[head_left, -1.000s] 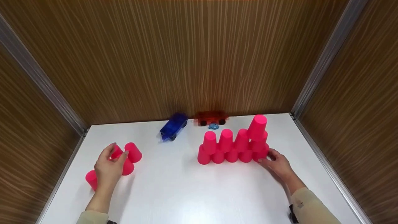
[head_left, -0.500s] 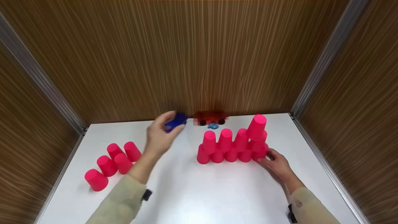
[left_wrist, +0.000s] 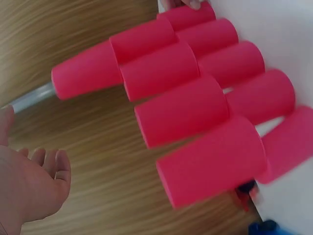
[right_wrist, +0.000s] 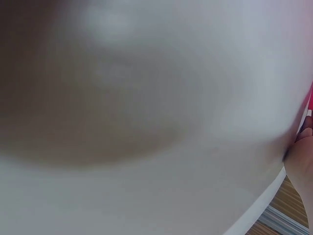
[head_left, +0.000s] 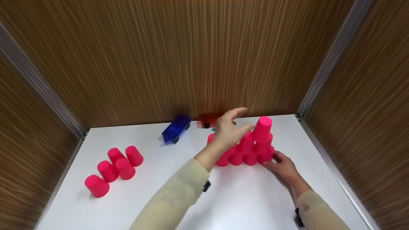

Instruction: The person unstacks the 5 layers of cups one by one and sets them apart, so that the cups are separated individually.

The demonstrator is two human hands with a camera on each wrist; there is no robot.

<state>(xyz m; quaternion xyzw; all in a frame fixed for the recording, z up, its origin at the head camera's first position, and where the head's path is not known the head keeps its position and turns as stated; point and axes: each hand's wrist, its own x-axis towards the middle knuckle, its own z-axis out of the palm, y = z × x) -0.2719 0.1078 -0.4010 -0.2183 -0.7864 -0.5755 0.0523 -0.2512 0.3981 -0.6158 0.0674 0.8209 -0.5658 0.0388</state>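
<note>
Upside-down pink cups stand in a stack, with a lower row [head_left: 236, 159], a second row [head_left: 246, 143] and a single top cup [head_left: 263, 129] at the right end. My left hand [head_left: 229, 130] hovers before the stack's upper part, thumb and fingers spread apart, hiding some second-row cups. The left wrist view shows that hand [left_wrist: 34, 188] holding nothing, a little way from the top cup [left_wrist: 88, 71]. My right hand [head_left: 284, 166] grips the right-end lower cup [head_left: 265, 157] near its base, thumb in front; the right wrist view shows little of it.
At left, several more upside-down pink cups [head_left: 125, 168] stand in a loose group on the white table [head_left: 153, 191]. A blue toy car [head_left: 176, 129] and a red toy car [head_left: 206, 121], partly behind my left hand, sit by the wooden back wall [head_left: 159, 64].
My left hand has moved from the left cup group, past the blue car, rightward to the stack, carrying nothing. The right hand has stayed at the lower right cup.
</note>
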